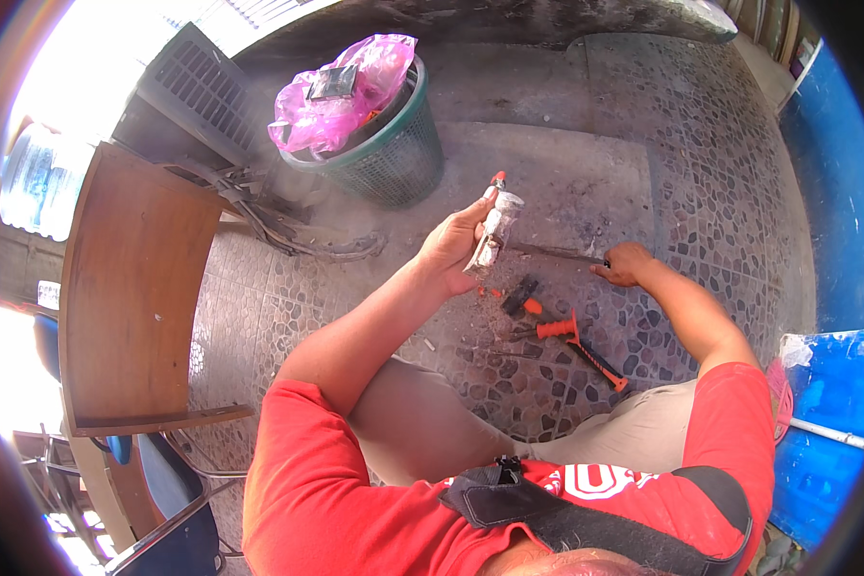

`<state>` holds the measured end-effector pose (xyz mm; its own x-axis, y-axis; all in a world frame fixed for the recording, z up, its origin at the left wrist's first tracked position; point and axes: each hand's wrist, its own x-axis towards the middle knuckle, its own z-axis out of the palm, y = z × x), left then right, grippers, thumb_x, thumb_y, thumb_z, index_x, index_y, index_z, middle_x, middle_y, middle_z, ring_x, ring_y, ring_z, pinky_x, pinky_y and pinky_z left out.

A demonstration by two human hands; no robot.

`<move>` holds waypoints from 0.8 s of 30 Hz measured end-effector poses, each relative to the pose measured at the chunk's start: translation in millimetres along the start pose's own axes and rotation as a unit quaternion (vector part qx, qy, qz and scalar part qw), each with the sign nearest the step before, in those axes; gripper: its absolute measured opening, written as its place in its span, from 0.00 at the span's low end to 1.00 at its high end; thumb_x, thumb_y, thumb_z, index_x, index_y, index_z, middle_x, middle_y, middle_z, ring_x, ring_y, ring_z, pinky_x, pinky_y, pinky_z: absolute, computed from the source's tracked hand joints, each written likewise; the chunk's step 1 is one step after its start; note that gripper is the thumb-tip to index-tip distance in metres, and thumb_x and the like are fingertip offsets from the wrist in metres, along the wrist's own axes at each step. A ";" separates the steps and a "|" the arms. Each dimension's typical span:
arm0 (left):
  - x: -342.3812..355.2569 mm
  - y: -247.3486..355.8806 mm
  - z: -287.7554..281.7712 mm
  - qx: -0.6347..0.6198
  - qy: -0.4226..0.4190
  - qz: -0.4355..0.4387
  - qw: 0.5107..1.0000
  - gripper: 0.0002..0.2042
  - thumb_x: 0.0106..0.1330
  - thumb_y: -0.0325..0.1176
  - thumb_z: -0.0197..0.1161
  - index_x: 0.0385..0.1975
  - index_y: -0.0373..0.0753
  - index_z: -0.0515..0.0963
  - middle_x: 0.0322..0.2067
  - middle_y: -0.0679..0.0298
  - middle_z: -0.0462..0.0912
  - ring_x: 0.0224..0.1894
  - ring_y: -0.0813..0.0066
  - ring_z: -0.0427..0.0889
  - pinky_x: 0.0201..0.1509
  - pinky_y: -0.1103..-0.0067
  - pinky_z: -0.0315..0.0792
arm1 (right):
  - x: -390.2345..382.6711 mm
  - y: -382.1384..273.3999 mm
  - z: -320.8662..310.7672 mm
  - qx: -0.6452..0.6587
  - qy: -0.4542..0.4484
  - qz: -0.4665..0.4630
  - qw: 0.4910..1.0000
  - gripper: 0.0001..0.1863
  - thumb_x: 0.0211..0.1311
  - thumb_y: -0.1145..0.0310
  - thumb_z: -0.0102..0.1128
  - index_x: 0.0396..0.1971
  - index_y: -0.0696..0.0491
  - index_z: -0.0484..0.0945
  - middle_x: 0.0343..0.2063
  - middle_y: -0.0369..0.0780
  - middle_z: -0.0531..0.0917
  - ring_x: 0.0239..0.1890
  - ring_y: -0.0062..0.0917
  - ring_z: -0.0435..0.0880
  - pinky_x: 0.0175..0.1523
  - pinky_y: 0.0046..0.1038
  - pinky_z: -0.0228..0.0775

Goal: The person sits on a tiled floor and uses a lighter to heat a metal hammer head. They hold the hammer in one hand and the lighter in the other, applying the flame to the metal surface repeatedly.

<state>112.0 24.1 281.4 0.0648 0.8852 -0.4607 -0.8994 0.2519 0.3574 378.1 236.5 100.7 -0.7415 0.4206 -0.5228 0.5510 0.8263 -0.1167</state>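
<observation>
My left hand (450,242) is closed around a whitish, dust-caked fitting (495,230) with a round end and a small red tip on top. It is held up above the floor. Farther right, my right hand (626,264) is closed low over the edge of a concrete slab, with a small dark end showing at its fingers; what it grips is mostly hidden. Between the hands lies a hammer (521,294) with a black head and an orange and black handle. Across it rests a chisel (557,328) with an orange hand guard. Small orange bits (490,292) and crumbs are scattered nearby.
A green basket (384,163) with a pink plastic bag (384,72) stands ahead. Left are a grey slatted casing (197,91), a heap of cables (288,235), a wooden panel (134,298) and chairs (178,538). Blue panels (830,403) stand right.
</observation>
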 end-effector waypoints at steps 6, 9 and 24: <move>2.4 0.7 -16.0 -0.017 -0.040 0.015 0.999 0.18 0.73 0.40 0.58 0.49 0.29 0.71 0.34 0.60 0.82 0.31 0.75 0.86 0.29 0.82 0.86 | 1.4 -4.2 -4.4 0.006 -0.011 0.001 1.000 0.36 0.67 0.36 0.46 0.37 0.58 0.86 0.37 0.54 0.86 0.46 0.49 0.84 0.53 0.46 0.74; 3.2 0.1 -12.4 -0.013 -0.042 0.013 0.999 0.17 0.73 0.39 0.58 0.49 0.29 0.71 0.34 0.60 0.82 0.31 0.75 0.86 0.29 0.83 0.86 | 0.0 -1.0 -2.7 0.003 -0.004 0.005 1.000 0.36 0.67 0.36 0.46 0.37 0.58 0.86 0.37 0.54 0.86 0.46 0.49 0.84 0.53 0.46 0.74; -0.5 -1.0 -3.8 -0.004 -0.024 0.010 1.000 0.15 0.73 0.39 0.59 0.46 0.32 0.74 0.35 0.60 0.82 0.30 0.75 0.86 0.28 0.83 0.86 | 1.5 -3.9 -4.4 0.012 0.005 -0.004 1.000 0.35 0.67 0.37 0.47 0.36 0.59 0.86 0.37 0.54 0.85 0.45 0.50 0.84 0.52 0.46 0.74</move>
<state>111.3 21.9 278.1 0.0677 0.9080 -0.4134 -0.9039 0.2313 0.3598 373.1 235.6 104.1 -0.7497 0.4173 -0.5137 0.5538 0.8206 -0.1416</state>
